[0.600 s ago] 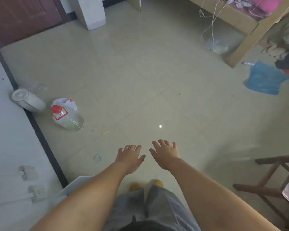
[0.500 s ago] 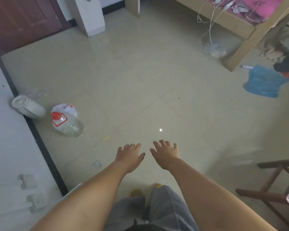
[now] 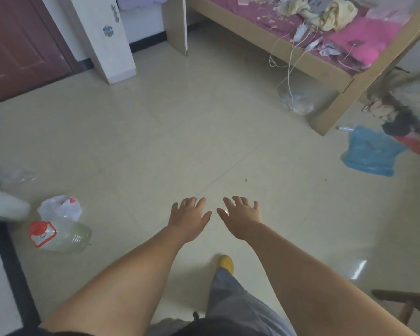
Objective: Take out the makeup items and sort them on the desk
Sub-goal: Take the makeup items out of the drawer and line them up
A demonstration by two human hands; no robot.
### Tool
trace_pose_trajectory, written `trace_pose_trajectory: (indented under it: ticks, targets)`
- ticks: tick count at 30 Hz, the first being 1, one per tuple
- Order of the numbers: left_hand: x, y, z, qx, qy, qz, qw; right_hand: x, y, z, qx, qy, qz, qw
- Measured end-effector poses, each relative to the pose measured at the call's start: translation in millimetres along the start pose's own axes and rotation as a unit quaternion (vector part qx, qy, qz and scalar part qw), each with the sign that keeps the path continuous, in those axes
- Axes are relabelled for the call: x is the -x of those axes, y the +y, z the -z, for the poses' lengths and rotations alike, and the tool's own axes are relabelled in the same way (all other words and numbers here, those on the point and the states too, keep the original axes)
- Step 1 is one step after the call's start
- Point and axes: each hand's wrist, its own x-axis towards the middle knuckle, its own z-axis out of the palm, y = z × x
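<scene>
View: a head-worn camera looks down at a pale tiled floor (image 3: 155, 132) in a bedroom; a person stands with both bare arms stretched forward.
Left hand: the left hand (image 3: 189, 218) hovers palm-down above the floor, fingers straight and spread wide, holding nothing.
Right hand: the right hand (image 3: 241, 217) hovers just beside it, apart from it, fingers likewise spread wide and empty.
Task's things: no makeup items and no desk appear anywhere in view, so where they are cannot be told.
Stage, judged: the task looks unstarted; the person probably has to turn or walk to the makeup first.
On the floor, left: a clear plastic jug with a red cap (image 3: 58, 235) lies on its side, touching a crumpled white plastic bag (image 3: 58, 207).
On the floor, right: a blue plastic bag (image 3: 371, 152) sits near the leg of a light wooden bed frame (image 3: 337, 93), from which white cables (image 3: 289, 69) trail down.
Risk, tripping: a step left could roll the jug underfoot; a step right could snag the cables.
Risk, aim: with empty hands raised and no target visible, a reach could go toward the wrong thing.
Hidden or cut off: only one yellow slipper (image 3: 226, 263) shows past the grey trousers (image 3: 238, 304); a dark wooden chair (image 3: 407, 304) is cropped at the lower right; the clutter right of the bed is too blurred to name.
</scene>
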Motion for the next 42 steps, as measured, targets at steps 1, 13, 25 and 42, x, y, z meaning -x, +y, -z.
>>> trace_pose_trajectory:
  ticks: [1,13,25,42]
  targets:
    - [-18,8,9,0.000,0.009,-0.002,1.000,-14,12,10,0.001,0.010,0.002,1.000]
    - [-228,0,101,-0.011,0.018,0.041,0.999,-211,70,120,0.022,-0.004,0.021,1.000]
    - [-492,-89,259,-0.016,-0.005,0.042,0.999,-471,76,303,-0.008,0.006,-0.011,1.000]
    - [-879,-110,444,0.039,0.042,0.115,0.992,-856,167,547,0.062,0.011,0.061,0.996]
